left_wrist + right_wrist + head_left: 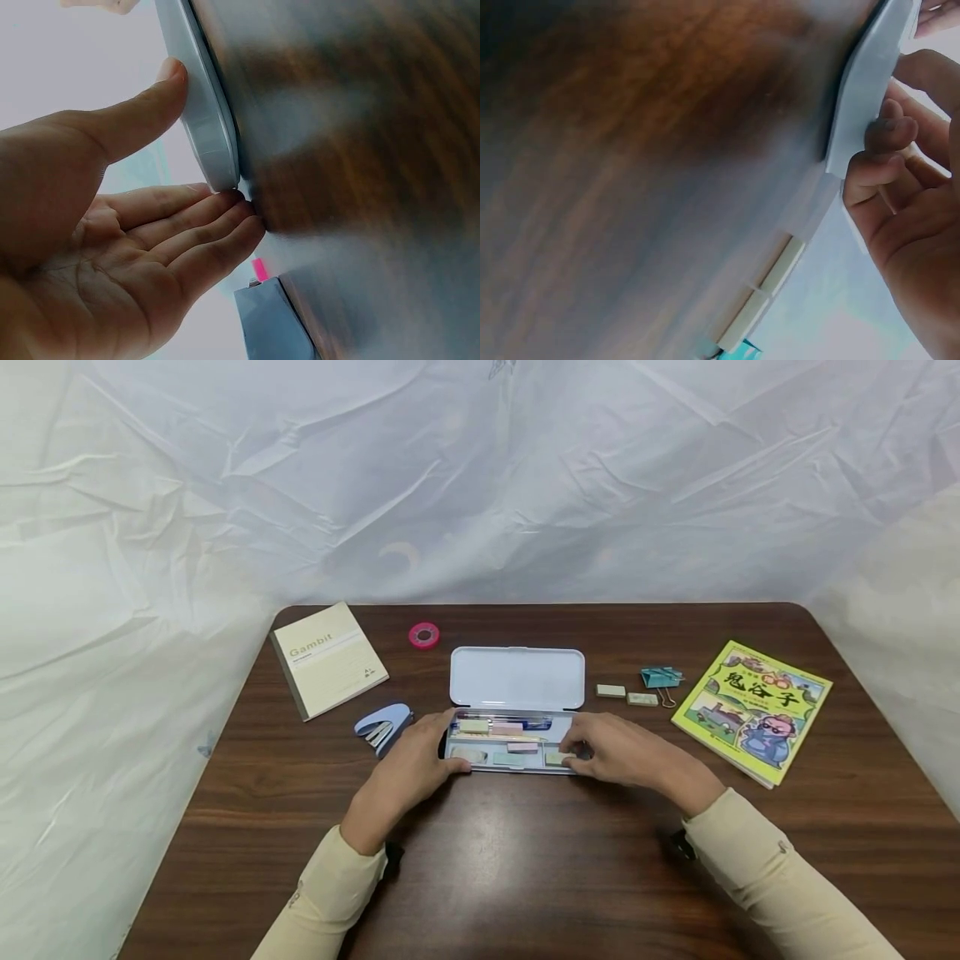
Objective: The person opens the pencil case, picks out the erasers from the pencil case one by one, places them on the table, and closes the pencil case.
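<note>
A white pencil case (517, 677) stands with its lid tipped back, inside which pens (536, 724), a pink eraser (522, 747) and several other pale blocks lie in compartments. My left hand (412, 752) touches its left end, thumb at the front edge. In the left wrist view its fingers (206, 236) are fairly straight against the end wall. My right hand (618, 747) reaches over the right end, and thumb and index finger pinch a pale green eraser (557, 759) in the front right compartment. From the right wrist view the case wall hides that eraser; the other fingers curl outside.
Right of the case lie two pale erasers (611, 691), a teal binder clip (662, 677) and a yellow-green book (753, 710). On the left are a blue stapler (384, 727), a cream notebook (330, 658) and a pink tape roll (423, 635). A white sheet hangs behind the table.
</note>
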The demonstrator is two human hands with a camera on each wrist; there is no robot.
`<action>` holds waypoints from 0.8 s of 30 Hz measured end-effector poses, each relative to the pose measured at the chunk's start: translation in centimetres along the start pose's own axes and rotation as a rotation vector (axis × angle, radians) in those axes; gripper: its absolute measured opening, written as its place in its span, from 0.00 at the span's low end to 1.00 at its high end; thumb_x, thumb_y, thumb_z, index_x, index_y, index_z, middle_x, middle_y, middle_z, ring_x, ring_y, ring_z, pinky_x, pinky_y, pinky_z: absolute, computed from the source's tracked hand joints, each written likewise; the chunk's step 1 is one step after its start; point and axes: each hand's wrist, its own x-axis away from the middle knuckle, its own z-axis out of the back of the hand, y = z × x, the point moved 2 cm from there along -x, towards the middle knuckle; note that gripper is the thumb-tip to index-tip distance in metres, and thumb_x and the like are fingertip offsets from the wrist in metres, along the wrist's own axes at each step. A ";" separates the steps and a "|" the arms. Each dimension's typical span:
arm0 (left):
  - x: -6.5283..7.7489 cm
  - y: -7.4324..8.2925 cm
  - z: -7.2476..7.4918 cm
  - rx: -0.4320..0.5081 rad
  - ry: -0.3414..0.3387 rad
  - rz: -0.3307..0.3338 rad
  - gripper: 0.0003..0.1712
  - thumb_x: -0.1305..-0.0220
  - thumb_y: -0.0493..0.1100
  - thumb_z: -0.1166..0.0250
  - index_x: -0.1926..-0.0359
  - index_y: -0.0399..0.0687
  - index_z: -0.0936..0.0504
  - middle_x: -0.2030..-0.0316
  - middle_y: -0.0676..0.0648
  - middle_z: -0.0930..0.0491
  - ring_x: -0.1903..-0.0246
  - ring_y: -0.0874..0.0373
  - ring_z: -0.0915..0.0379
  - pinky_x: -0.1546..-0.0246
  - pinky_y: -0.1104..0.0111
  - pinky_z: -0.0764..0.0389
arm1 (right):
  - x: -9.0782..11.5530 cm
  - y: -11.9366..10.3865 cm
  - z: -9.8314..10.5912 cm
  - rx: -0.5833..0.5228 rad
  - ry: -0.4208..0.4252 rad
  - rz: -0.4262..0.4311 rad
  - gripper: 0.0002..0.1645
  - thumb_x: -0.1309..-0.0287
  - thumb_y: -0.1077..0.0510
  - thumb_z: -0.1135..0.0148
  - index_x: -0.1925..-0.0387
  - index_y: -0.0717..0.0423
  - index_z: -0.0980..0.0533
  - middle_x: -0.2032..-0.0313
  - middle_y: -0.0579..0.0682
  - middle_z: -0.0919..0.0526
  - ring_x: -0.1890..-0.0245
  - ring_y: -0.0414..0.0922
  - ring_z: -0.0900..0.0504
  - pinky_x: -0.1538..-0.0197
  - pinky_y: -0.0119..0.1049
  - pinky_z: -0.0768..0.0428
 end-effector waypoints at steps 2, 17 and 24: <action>0.0 0.2 0.1 -0.001 -0.001 0.000 0.56 0.30 0.57 0.16 0.12 0.41 0.32 0.18 0.36 0.25 0.17 0.42 0.27 0.17 0.48 0.23 | 0.2 0.2 -0.1 -0.023 0.017 0.002 0.09 0.25 0.59 0.25 0.49 0.56 0.06 0.58 0.45 0.14 0.63 0.38 0.24 0.60 0.31 0.24; 0.5 0.9 0.5 0.018 -0.002 0.023 0.54 0.29 0.54 0.17 0.13 0.40 0.31 0.18 0.36 0.24 0.18 0.42 0.26 0.17 0.47 0.23 | 1.6 1.9 0.5 -0.134 0.212 0.019 0.07 0.27 0.62 0.24 0.51 0.55 0.08 0.60 0.46 0.17 0.64 0.37 0.25 0.64 0.30 0.25; 0.4 0.8 0.5 0.013 -0.001 0.018 0.54 0.29 0.54 0.17 0.13 0.40 0.31 0.18 0.35 0.24 0.18 0.42 0.26 0.17 0.47 0.23 | 2.4 4.5 1.6 -0.064 0.263 -0.044 0.06 0.27 0.62 0.24 0.52 0.56 0.09 0.60 0.49 0.18 0.64 0.40 0.27 0.63 0.32 0.28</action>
